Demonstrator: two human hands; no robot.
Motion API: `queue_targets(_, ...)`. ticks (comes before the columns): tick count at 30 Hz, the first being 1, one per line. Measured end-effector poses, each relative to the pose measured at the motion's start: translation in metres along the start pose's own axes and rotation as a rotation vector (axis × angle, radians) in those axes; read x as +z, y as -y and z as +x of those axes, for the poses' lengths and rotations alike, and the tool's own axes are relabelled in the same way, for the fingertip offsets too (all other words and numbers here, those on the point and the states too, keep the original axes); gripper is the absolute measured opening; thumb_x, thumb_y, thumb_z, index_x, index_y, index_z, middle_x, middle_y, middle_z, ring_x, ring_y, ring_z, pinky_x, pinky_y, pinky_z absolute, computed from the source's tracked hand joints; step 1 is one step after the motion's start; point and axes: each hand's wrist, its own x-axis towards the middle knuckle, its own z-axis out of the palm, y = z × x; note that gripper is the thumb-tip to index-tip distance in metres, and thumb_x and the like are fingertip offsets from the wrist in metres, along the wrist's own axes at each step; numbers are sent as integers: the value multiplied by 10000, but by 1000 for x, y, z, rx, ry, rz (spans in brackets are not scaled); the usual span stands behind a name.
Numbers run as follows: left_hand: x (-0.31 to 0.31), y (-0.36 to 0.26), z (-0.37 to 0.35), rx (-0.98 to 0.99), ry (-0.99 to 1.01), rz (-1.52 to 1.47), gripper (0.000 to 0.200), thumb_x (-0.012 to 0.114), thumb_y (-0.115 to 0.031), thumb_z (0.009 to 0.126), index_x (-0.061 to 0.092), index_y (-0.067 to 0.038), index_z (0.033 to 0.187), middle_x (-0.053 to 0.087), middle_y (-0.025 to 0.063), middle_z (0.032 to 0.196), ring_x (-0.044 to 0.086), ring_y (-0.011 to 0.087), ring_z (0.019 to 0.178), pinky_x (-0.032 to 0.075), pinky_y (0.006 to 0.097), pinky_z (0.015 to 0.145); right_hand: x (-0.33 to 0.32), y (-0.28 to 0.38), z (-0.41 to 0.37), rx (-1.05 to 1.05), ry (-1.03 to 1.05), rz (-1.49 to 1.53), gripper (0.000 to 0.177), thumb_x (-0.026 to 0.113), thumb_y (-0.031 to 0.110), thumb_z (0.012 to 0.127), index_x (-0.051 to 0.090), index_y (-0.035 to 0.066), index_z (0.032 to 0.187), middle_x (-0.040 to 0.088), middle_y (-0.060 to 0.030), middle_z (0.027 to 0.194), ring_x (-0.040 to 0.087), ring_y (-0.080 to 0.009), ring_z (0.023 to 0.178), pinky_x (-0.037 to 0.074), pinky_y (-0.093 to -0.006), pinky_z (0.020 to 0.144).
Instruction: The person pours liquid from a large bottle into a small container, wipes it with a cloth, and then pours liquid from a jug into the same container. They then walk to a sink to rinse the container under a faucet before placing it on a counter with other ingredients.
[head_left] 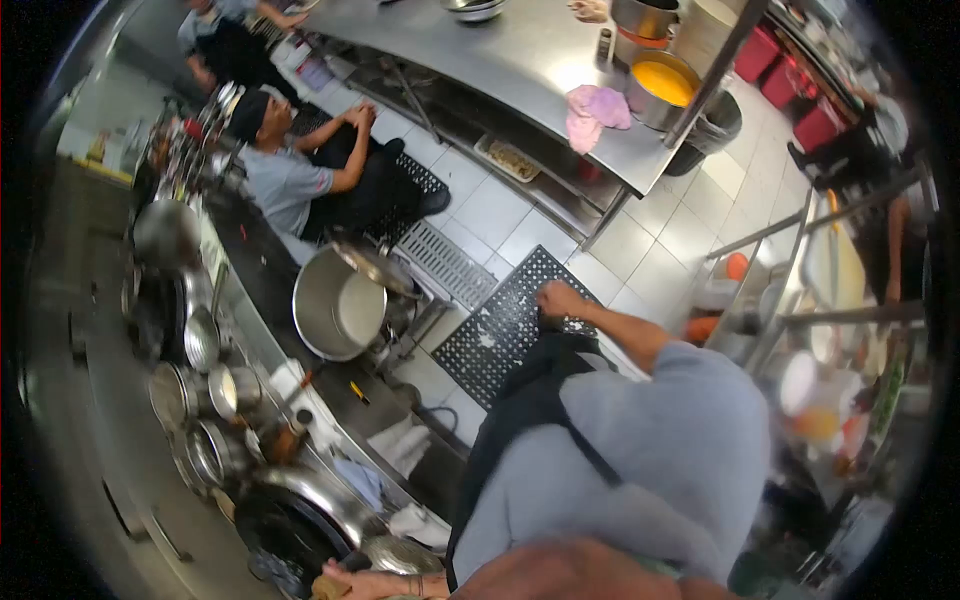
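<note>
At the bottom edge, my left hand (350, 580) reaches over the counter. Its fingers are closed around a light brown piece (327, 588), partly cut off by the frame; its kind does not show clearly. Just above that hand is a large dark pan (285, 525), with a metal strainer (400, 553) beside my wrist. My right hand (560, 299) hangs over the black perforated mat (497, 325), fingers curled in and nothing visible in them.
Along the counter stand a big steel pot (340, 305), a slotted skimmer (201, 338) and several smaller pots (235, 390). A person (290, 175) sits beyond the pot. The steel table (530, 60) at the top holds pink cloths (590, 112) and a pot of orange liquid (664, 85).
</note>
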Motion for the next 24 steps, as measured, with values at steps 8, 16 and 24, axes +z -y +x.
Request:
queue_targets(8, 236, -143, -114, 246, 533, -155, 634, 748, -244, 969, 446, 36, 1452, 656, 201, 1208, 660, 276, 1047, 571, 383, 920, -266, -65, 155, -117, -817, -111, 573, 778, 331, 828, 634, 85, 1325, 530, -240, 1399, 474, -421, 1302, 407, -560, 1027)
queue_targets(16, 340, -226, -223, 150, 986, -483, 462, 743, -101, 960, 496, 4, 1336, 639, 98, 1105, 621, 184, 992, 527, 323, 941, -283, -127, 165, 130, -776, -229, 499, 760, 399, 813, 670, 172, 1248, 586, -122, 1382, 472, -342, 1347, 392, -576, 1019)
queue_targets(24, 387, -228, -261, -11, 1278, -424, 598, 731, -31, 950, 419, 23, 1458, 616, 121, 1189, 605, 187, 1038, 511, 325, 929, -263, -185, 43, 248, -950, -345, 645, 907, 299, 637, 642, 51, 1170, 696, -163, 1092, 641, -393, 963, 514, -474, 878)
